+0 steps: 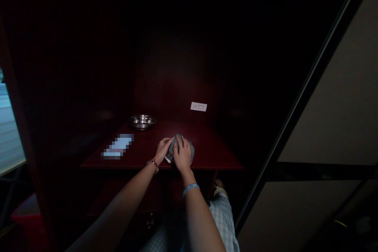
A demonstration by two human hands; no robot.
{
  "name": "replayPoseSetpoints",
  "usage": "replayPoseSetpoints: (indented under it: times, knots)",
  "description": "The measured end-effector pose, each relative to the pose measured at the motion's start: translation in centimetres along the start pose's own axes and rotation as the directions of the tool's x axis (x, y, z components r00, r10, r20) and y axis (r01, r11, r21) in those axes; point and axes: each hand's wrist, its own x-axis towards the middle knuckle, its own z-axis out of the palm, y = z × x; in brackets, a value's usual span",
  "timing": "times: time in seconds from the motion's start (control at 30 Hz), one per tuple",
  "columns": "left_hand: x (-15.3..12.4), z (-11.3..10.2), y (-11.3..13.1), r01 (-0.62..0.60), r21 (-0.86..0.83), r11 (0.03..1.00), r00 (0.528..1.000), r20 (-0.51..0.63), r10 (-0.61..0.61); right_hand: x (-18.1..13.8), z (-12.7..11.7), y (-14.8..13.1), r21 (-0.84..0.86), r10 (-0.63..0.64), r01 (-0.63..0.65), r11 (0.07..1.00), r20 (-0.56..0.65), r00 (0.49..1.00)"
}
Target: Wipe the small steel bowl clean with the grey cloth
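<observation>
Near the front edge of the dark red desk (217,151), my left hand (162,151) grips the rim side of a shiny metal dish (168,158). Only a curved, ridged part of that dish shows; the rest lies under a grey cloth (191,152) and my hands. My right hand (183,155) presses the cloth over the dish, fingers bent around it. Further back on the left stand steel bowls (142,122), apparently nested, which neither hand touches.
A blurred-out pale blue flat item (118,146) lies on the desk at left. A white socket plate (199,106) is on the back wall. Dark side walls enclose the desk; a grey panel (330,102) stands at right. A red container (28,209) sits low at left.
</observation>
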Motion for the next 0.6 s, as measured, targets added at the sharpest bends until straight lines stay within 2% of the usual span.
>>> replayPoseSetpoints:
  times: [0.6]
  knots:
    - [-0.5, 0.4, 1.0, -0.029, -0.016, 0.999, 0.999, 0.018, 0.030, 0.3, -0.1, 0.0, 0.089, 0.030, -0.026, 0.996, -0.039, 0.999]
